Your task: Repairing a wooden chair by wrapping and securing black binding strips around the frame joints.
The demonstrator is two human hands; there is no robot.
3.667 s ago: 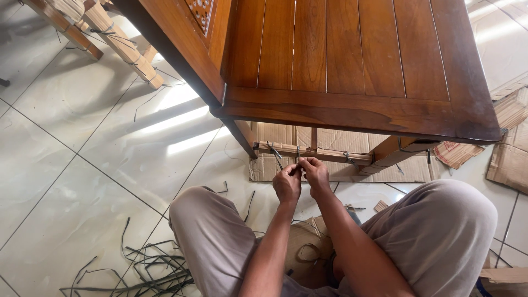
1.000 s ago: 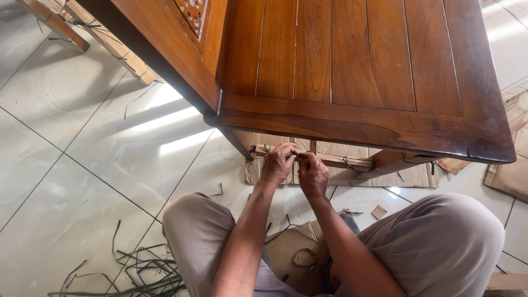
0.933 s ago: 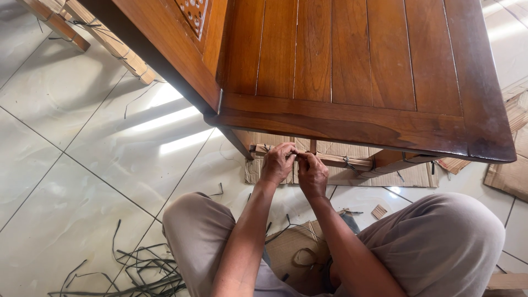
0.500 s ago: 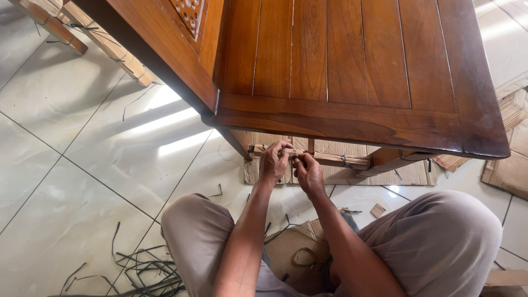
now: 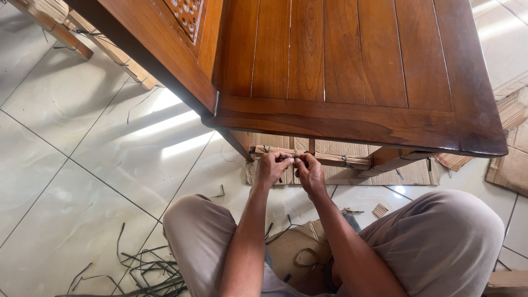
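Both hands pinch a thin dark strip at one spot on the low wooden rail (image 5: 319,159) under the front edge of the wooden furniture top (image 5: 352,71). Left hand (image 5: 273,168) and right hand (image 5: 309,172) meet fingertip to fingertip, closed narrowly on the strip (image 5: 293,157) where it wraps the rail; whether a knot is formed there cannot be told. The strip appears light, flat and pliable, probably stiff enough to spring back if released, so a close pinch right beside the rail seems the surest hold. Similar dark ties (image 5: 346,161) sit further along the same rail, towards its right end. Flattened cardboard (image 5: 335,175) lies on the tiled floor (image 5: 66,181) beneath the rail. Loose dark offcuts (image 5: 146,269) lie scattered on the tiles beside the person's left knee (image 5: 192,220).
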